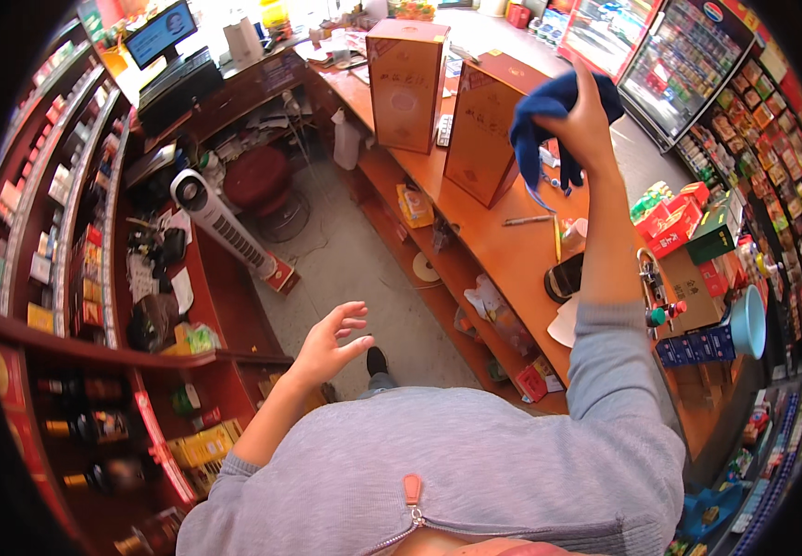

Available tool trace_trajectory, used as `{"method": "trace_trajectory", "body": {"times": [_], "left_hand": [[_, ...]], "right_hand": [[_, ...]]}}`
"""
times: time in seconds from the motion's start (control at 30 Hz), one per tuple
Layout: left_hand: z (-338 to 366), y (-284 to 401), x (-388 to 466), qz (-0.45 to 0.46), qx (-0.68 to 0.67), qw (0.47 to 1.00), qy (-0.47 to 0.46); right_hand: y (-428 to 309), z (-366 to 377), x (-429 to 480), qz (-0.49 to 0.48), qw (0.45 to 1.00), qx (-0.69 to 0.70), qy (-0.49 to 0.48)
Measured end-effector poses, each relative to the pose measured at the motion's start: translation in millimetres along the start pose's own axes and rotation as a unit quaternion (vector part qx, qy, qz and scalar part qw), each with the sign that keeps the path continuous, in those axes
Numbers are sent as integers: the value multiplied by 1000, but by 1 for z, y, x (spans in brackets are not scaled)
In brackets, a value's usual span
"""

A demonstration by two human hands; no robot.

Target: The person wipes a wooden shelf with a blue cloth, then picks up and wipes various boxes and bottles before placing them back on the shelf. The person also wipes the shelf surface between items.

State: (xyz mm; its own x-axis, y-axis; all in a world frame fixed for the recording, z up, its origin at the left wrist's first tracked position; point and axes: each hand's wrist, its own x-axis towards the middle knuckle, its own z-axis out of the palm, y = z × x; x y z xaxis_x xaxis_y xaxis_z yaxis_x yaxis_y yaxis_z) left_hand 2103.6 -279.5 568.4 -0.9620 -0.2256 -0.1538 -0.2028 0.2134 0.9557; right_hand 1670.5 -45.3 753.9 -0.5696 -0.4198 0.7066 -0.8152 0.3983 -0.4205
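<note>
My right hand grips a dark blue cloth, raised over the wooden counter at its far side. Some of the cloth hangs down beside a tall orange-brown box bearing writing. A second such box stands upright farther along the counter, to the left. My left hand is held in the air above the floor, fingers apart and holding nothing. On the counter below the cloth lie a pen and a dark round-edged object, partly hidden by my right forearm.
Shelves of small packets line the left. A white tower fan and a dark red stool stand on the floor. Cartons and a light blue bowl-shaped item sit at the right. A glass-door drinks cooler is beyond.
</note>
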Motion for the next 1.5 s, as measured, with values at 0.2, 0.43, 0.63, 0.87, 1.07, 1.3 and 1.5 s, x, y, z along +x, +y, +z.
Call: {"method": "trace_trajectory", "body": {"times": [0.2,0.43,0.63,0.87,1.07,1.3,1.5], "left_hand": [[-77,-26,44,-48,-6,999,9],[-109,-30,124,62,18,998,-17],[-80,44,261,266,74,957,-89],[-16,144,375,435,121,869,-204],[-7,164,323,394,118,893,-180],[-14,178,215,237,-24,952,-191],[-9,180,128,169,-233,956,-61]], "right_hand": [[-5,72,111,145,860,-337,-356],[-28,70,91,98,909,-283,-289],[-60,37,34,-46,944,-218,-242],[-85,13,-4,-91,957,-162,-222],[-95,-29,-12,-99,970,-82,-205],[-143,-33,18,-237,920,49,-308],[-169,-15,17,-378,865,121,-307]]}}
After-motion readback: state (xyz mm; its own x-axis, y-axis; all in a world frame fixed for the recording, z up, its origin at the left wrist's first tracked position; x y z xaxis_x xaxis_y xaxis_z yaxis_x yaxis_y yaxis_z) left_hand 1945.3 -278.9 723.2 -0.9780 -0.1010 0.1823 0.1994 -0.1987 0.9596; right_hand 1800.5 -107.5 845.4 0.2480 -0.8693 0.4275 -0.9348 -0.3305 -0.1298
